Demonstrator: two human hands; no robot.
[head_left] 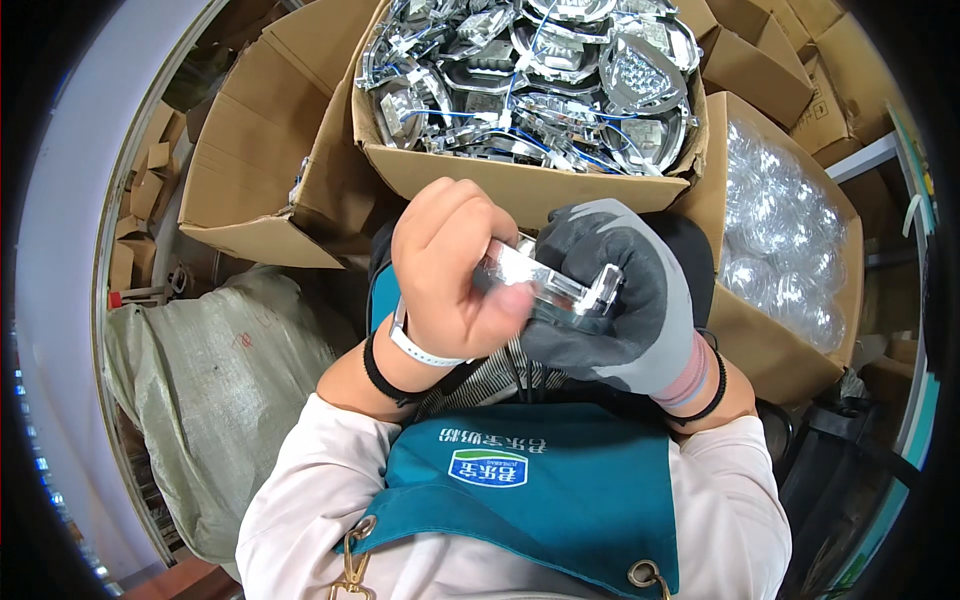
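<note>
A shiny chrome-coloured plastic lamp housing (553, 284) is held between my two hands above my lap. My bare left hand (452, 262), with a white wristband and a black band at the wrist, is closed around its left end, thumb in front. Around the right end curl the fingers of my right hand (622, 296), in a grey and black work glove. A bright squared tip of the part pokes out by the gloved fingers. Much of the part is hidden by both hands. Just beyond stands a cardboard box (520, 190) heaped with similar chrome lamp parts (560, 80) and blue wires.
To the right, a carton (765, 365) holds clear domed plastic covers (785, 240). An open carton (262, 150) leans at the left. A pale woven sack (215, 400) lies below it. More cartons (755, 60) stand at the back right. A teal apron (530, 490) covers my front.
</note>
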